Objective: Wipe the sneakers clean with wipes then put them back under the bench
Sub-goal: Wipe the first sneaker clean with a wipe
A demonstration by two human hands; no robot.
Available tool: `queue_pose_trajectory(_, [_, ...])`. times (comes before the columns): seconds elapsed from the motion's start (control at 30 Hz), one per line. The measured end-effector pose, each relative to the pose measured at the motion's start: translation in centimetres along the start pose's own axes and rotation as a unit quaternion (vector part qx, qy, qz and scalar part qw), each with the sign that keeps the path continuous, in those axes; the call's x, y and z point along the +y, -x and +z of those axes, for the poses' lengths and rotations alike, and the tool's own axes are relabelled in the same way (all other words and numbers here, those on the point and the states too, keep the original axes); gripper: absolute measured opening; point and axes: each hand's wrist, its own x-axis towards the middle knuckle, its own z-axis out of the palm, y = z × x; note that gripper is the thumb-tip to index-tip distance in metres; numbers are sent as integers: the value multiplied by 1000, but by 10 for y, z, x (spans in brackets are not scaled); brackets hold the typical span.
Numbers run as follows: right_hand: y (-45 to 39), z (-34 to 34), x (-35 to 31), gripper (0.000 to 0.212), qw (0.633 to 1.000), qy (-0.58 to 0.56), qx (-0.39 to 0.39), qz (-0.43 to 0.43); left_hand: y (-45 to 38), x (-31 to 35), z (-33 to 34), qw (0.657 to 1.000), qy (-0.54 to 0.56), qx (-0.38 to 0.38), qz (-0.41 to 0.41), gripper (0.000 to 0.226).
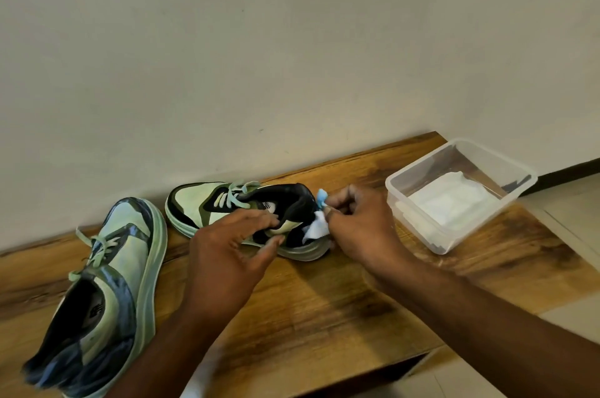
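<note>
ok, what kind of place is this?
Probably a home entryway or hallway, though that is a guess. A low wooden bench stands against a plain wall, tiled floor beside it, with two sneakers on it.

Two mint-green and black sneakers on top of a wooden bench (324, 300), not under it. Far sneaker (207, 202) lying across the bench near the wall, toe to the left, heel to the right, sole down; pale green toe and laces, olive side panel, black collar and heel, thick pale sole. Small blue pull tab (321, 195) sticking up at the heel. Crumpled white wipe (316, 229) pressed against the black heel, just below the tab. Near sneaker (107, 293) at the left, pointing away toward the wall, tipped onto its side, laces loose, dark opening toward the front edge. Well apart at heels, close at toes.
</note>
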Motion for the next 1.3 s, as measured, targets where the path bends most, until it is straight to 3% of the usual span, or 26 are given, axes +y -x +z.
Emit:
queue_pose_trajectory(0.13, [8,2,-10,17,991,2,-10,-134,-2,-4,-4,1000,20,-18,8,29])
queue_pose_trajectory(0.27, [5,-8,-5,17,994,102,-18,-32,-2,-6,-9,999,40,-35,4,29])
queue_pose_trajectory(0.37, [5,-8,-5,16,997,82,-13,-5,-2,-7,-9,998,42,-36,7,29])
queue_pose_trajectory(0.47, [7,-1,-11,20,994,21,-22,-106,-2,-7,-11,998,42,-39,23,30])
queue_pose_trajectory(0.57, [5,1,-11,24,986,32,-25,-164,-2,-8,-12,998,40,-44,35,30])
queue_pose_trajectory(0.67, [-4,-4,-4,16,989,125,-26,-80,-1,-10,-14,998,45,-43,26,30])
queue_pose_trajectory(0.73, [-6,-5,-4,13,991,121,-31,-38,-1,-11,-16,998,45,-46,29,30])
queue_pose_trajectory(0.93, [23,4,-24,14,964,8,-68,-257,-2,-11,-27,994,17,-72,77,27])
queue_pose_trajectory(1.0, [22,4,-21,16,961,44,-49,-270,-2,-12,-30,994,14,-74,79,28])
queue_pose_trajectory(1.1, [8,1,-8,17,975,119,-22,-188,-1,-10,-30,995,15,-70,73,28])
queue_pose_trajectory(1.17, [10,1,-5,18,980,98,-26,-173,-1,-9,-29,995,22,-66,73,27])
queue_pose_trajectory(1.3, [29,4,-21,16,930,93,-55,-351,-2,-8,-29,995,18,-63,76,30])
